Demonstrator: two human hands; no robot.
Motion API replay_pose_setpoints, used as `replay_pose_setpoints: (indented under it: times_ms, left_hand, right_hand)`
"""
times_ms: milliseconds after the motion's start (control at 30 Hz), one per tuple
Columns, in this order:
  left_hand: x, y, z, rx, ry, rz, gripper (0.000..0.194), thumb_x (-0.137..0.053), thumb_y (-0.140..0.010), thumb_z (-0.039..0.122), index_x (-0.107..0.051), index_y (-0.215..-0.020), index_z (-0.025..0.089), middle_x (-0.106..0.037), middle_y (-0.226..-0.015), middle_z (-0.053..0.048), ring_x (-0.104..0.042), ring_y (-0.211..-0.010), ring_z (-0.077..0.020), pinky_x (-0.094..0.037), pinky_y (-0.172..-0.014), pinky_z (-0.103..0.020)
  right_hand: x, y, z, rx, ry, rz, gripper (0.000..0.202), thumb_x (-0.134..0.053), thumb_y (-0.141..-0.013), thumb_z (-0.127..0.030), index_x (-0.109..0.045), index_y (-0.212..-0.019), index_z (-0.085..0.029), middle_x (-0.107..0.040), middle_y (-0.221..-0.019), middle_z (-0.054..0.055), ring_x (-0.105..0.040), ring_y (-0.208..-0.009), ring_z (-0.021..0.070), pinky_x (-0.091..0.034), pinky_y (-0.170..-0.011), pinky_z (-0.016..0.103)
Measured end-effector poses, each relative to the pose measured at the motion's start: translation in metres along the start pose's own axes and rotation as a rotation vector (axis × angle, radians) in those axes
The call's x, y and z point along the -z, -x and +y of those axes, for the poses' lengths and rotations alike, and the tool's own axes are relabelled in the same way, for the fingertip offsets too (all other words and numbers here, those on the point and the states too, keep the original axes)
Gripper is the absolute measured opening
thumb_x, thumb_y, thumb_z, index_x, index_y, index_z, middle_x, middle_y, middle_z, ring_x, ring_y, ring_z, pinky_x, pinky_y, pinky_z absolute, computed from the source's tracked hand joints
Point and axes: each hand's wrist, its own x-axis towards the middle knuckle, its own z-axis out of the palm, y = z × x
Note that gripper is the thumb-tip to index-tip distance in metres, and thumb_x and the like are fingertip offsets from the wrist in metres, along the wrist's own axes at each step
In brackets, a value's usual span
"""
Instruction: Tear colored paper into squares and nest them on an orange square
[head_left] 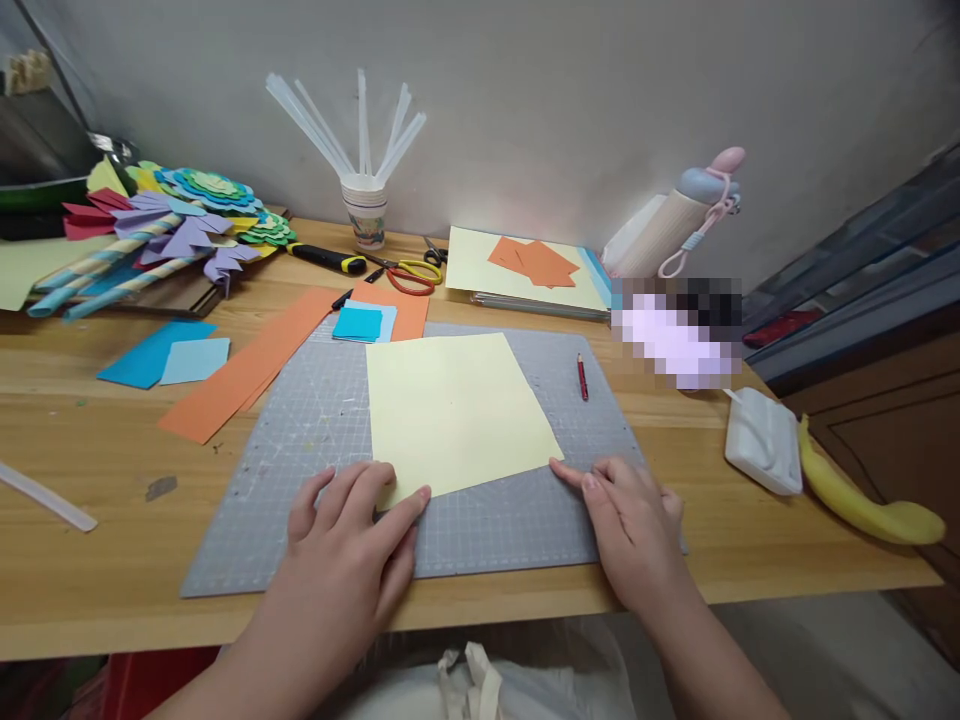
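Note:
A pale yellow sheet of paper (454,410) lies flat on the grey gridded cutting mat (495,530), turned slightly. My left hand (360,540) rests over the sheet's near left corner, fingers apart, with a fingertip on its near edge. At the near right corner, my right hand (630,510) touches the paper with its outstretched index finger, while its other fingers are curled. A short dark red pencil (583,377) lies on the mat to the right of the sheet.
Orange strips (247,370) and blue papers (150,355) lie left. Behind are a cup of straws (365,212), a black cutter (326,258), scissors (412,275) and stacked paper (465,265). Paper flowers (180,220) stand back left; a white box (763,440) and banana (862,500) lie right.

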Motion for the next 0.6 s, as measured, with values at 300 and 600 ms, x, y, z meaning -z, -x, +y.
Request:
replay_pose_setpoints:
  times_ms: [300, 600]
  left_hand:
    - [0.018, -0.044, -0.007, 0.062, 0.021, -0.169, 0.019, -0.050, -0.088, 0.031, -0.065, -0.098, 0.027, -0.060, -0.115, -0.006, -0.052, -0.113, -0.0276, -0.030, -0.099, -0.052]
    - [0.010, -0.131, -0.025, 0.176, -0.010, -0.474, 0.058, -0.072, -0.059, 0.058, -0.059, -0.099, 0.018, -0.070, -0.089, -0.010, -0.063, -0.084, -0.0312, -0.041, -0.085, -0.047]
  right_hand:
    - [-0.005, -0.001, 0.021, -0.011, -0.122, 0.062, 0.044, -0.027, -0.099, -0.038, -0.062, -0.124, -0.029, -0.058, -0.099, 0.005, -0.055, -0.099, 0.0240, -0.033, -0.090, 0.048]
    - [-0.007, -0.003, 0.020, -0.070, -0.256, 0.165, 0.045, -0.033, -0.096, -0.045, -0.048, -0.132, -0.022, -0.060, -0.108, 0.008, -0.056, -0.103, 0.0256, -0.035, -0.095, 0.049]
